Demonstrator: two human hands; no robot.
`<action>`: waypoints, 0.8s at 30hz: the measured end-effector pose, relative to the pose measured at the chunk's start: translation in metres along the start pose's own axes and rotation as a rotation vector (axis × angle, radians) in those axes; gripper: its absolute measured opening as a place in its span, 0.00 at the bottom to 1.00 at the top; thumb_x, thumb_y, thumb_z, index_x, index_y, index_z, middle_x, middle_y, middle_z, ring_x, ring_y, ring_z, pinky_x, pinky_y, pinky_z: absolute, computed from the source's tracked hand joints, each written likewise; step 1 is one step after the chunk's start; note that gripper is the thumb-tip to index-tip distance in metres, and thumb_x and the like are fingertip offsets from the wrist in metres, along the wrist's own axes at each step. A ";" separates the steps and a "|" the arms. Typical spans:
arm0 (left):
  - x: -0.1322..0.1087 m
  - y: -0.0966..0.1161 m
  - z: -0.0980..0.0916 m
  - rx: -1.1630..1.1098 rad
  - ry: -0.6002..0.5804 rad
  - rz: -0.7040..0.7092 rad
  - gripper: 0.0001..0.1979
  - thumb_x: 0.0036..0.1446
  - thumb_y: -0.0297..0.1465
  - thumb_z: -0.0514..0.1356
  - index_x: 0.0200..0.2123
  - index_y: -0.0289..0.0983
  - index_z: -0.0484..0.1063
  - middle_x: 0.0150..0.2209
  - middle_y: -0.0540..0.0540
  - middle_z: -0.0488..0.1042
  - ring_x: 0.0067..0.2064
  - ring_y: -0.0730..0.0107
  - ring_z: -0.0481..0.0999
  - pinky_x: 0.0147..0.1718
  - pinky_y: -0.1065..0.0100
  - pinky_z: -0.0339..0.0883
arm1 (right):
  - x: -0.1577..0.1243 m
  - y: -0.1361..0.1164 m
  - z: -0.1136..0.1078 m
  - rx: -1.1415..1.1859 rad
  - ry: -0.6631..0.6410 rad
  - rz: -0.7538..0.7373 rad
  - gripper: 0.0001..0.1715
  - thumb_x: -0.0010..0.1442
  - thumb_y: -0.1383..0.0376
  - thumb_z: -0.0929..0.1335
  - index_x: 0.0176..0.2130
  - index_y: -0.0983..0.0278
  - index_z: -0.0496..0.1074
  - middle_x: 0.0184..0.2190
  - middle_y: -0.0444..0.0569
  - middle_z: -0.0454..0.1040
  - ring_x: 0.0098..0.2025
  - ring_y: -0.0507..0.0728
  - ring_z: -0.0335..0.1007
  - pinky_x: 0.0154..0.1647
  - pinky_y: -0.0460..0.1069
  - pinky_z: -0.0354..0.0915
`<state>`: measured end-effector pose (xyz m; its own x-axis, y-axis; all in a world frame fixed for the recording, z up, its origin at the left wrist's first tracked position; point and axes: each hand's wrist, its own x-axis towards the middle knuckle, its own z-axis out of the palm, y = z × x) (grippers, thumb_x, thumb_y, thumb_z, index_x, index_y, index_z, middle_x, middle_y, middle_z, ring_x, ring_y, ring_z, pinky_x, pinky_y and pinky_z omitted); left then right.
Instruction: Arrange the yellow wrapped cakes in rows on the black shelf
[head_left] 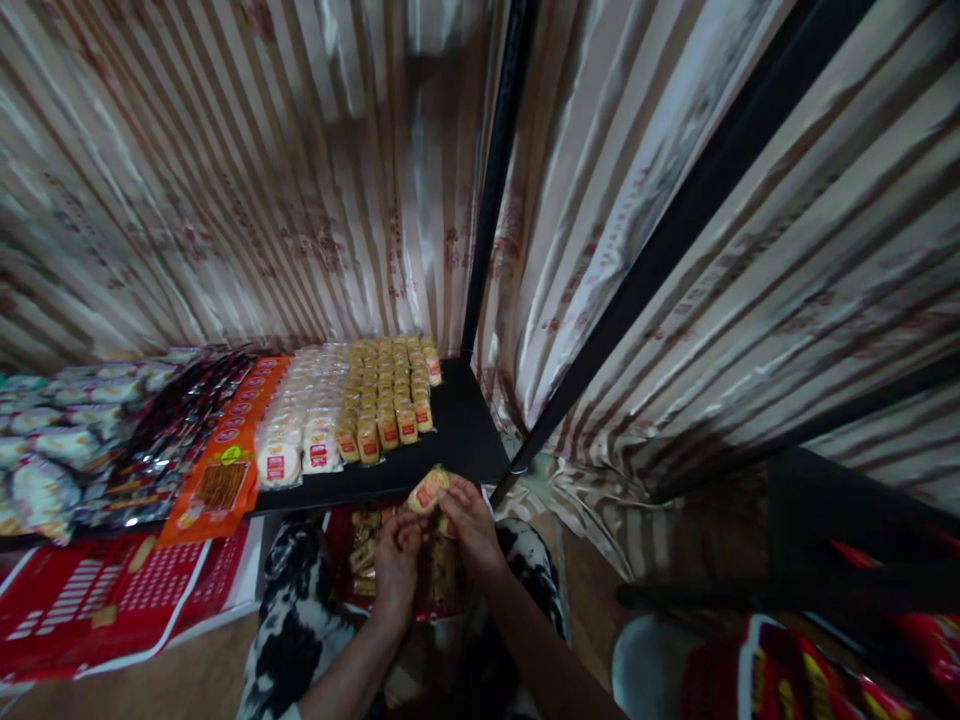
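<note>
My right hand (466, 522) is closed on a small yellow wrapped snack pack (427, 490), held just at the front edge of the black shelf (465, 440). My left hand (395, 565) is curled beside it, over an open red box of the same snack packs (367, 555) that rests on my lap. What the left fingers grip is hidden. On the shelf stand rows of yellow snack packs (390, 385), and white packs with red labels (304, 420) lie to their left.
Further left on the shelf lie orange packets (225, 470), dark shiny packets (176, 430) and pale bagged goods (45, 450). A red-and-white carton (112, 590) sits below. Black shelf posts (495, 180) rise by a striped curtain (225, 170). Red packages (795, 670) sit lower right.
</note>
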<state>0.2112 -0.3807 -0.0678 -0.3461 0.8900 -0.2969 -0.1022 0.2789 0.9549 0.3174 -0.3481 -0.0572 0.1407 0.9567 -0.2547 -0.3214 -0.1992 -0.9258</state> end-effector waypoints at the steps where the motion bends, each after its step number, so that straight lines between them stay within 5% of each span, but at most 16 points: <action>1: 0.000 -0.001 0.005 -0.041 -0.028 -0.003 0.12 0.40 0.36 0.62 0.30 0.36 0.69 0.27 0.45 0.77 0.30 0.67 0.77 0.33 0.66 0.71 | 0.002 -0.002 0.001 0.001 -0.018 -0.010 0.27 0.46 0.53 0.71 0.43 0.63 0.67 0.38 0.53 0.77 0.39 0.60 0.74 0.41 0.54 0.70; 8: 0.020 -0.006 0.042 -0.077 -0.111 0.067 0.14 0.44 0.36 0.60 0.34 0.34 0.71 0.35 0.41 0.76 0.36 0.65 0.77 0.38 0.64 0.72 | 0.034 -0.001 -0.002 -0.051 0.061 -0.124 0.26 0.44 0.55 0.71 0.41 0.63 0.66 0.37 0.53 0.77 0.40 0.60 0.75 0.43 0.55 0.70; 14: 0.047 0.013 0.075 -0.098 -0.119 0.104 0.17 0.47 0.38 0.59 0.38 0.33 0.73 0.43 0.36 0.72 0.40 0.62 0.76 0.30 0.67 0.73 | 0.095 -0.015 -0.013 -0.217 0.200 -0.315 0.23 0.50 0.57 0.66 0.45 0.64 0.65 0.40 0.54 0.74 0.41 0.57 0.73 0.45 0.54 0.69; 20: 0.080 0.037 0.114 -0.093 -0.235 0.000 0.23 0.54 0.39 0.56 0.52 0.35 0.67 0.56 0.37 0.67 0.52 0.61 0.72 0.49 0.66 0.67 | 0.167 -0.025 -0.015 -0.424 0.253 -0.406 0.23 0.54 0.60 0.63 0.49 0.65 0.66 0.43 0.54 0.72 0.43 0.57 0.72 0.46 0.53 0.67; 24: 0.102 0.050 0.134 -0.094 -0.258 -0.001 0.26 0.57 0.36 0.53 0.58 0.34 0.60 0.62 0.39 0.59 0.62 0.62 0.59 0.60 0.64 0.54 | 0.201 -0.029 -0.011 -0.556 0.221 -0.431 0.24 0.55 0.61 0.62 0.51 0.64 0.66 0.42 0.53 0.73 0.42 0.57 0.71 0.45 0.52 0.67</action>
<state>0.2963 -0.2278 -0.0509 -0.0982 0.9555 -0.2783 -0.1931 0.2560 0.9472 0.3651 -0.1519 -0.0848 0.3511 0.9212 0.1678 0.3190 0.0508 -0.9464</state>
